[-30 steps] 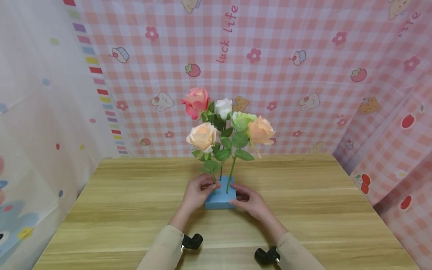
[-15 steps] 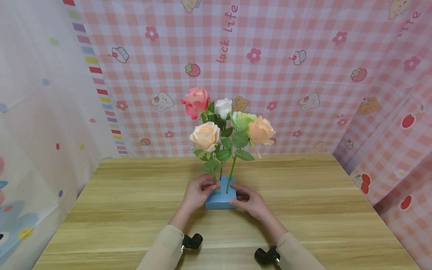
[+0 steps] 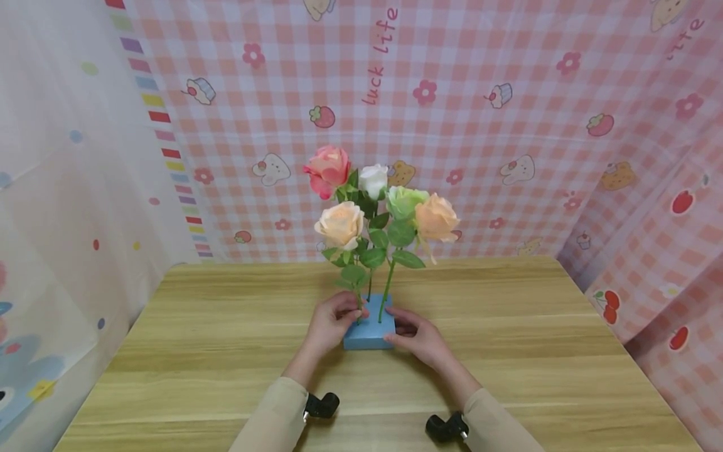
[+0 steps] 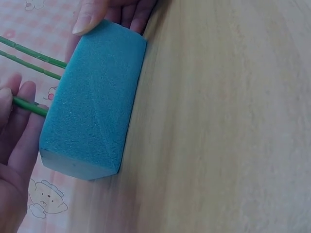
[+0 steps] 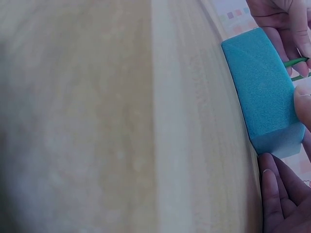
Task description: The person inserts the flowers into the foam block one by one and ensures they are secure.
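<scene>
A blue foam block (image 3: 369, 343) sits on the table with several artificial roses upright in it. My left hand (image 3: 329, 323) pinches the green stem (image 4: 30, 106) of the cream rose (image 3: 340, 225) low down, just above the block's top; that stem meets the foam in the left wrist view. At the block's right side, my right hand (image 3: 420, 340) holds it, thumb at the near corner and fingers along the side. Behind and to the right stand a pink rose (image 3: 327, 171), a white rose (image 3: 374, 181), a green rose (image 3: 405, 202) and a peach rose (image 3: 437, 218).
The wooden table (image 3: 226, 351) stretches out to both sides of the block. A pink checked cloth (image 3: 463, 125) hangs behind it, and a white patterned curtain (image 3: 73, 188) hangs at the left. Black wrist cameras (image 3: 323, 405) are worn at both sleeves.
The cream rose's head swayed to the right, then a little back to the left. Both hands and the foam block have stayed in place.
</scene>
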`<state>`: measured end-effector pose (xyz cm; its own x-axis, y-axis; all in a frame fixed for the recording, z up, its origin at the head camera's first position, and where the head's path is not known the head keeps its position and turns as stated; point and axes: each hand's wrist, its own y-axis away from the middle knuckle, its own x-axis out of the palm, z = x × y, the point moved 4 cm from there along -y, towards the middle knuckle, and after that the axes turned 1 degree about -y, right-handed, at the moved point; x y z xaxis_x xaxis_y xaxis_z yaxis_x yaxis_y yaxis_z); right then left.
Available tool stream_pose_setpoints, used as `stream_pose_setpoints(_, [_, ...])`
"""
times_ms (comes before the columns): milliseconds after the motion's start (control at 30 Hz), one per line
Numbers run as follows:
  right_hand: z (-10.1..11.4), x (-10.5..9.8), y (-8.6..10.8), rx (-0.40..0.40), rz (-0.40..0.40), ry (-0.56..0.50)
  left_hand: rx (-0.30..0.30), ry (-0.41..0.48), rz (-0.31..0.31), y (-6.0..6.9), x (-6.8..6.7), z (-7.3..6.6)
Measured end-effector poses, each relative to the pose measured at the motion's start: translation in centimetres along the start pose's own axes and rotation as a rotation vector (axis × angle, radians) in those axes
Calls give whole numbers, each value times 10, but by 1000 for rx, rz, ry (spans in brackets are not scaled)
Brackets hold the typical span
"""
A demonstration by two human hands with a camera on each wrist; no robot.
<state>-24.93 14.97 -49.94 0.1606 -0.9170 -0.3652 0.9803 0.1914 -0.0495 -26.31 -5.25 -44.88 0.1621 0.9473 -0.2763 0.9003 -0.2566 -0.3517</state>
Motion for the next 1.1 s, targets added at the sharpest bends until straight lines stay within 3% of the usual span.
stream_pose_setpoints(67, [1,1,0,5,0,-2,-19,13,-4,1,-1,-3])
stream_pose_setpoints(200, [2,1,1,11,0,-1,-31,43,-28,1,-1,13])
stream_pose_setpoints(300, [1,1,-1,10,1,3,-23,37,-33,1,-2,17])
stream_pose_setpoints(600, [-1,1,-2,0,0,16,-31,8,-60,2,-4,18])
stream_pose_setpoints(1100, [-3,2,-2,-5,-2,21,17,-9,-102,11,-9,21])
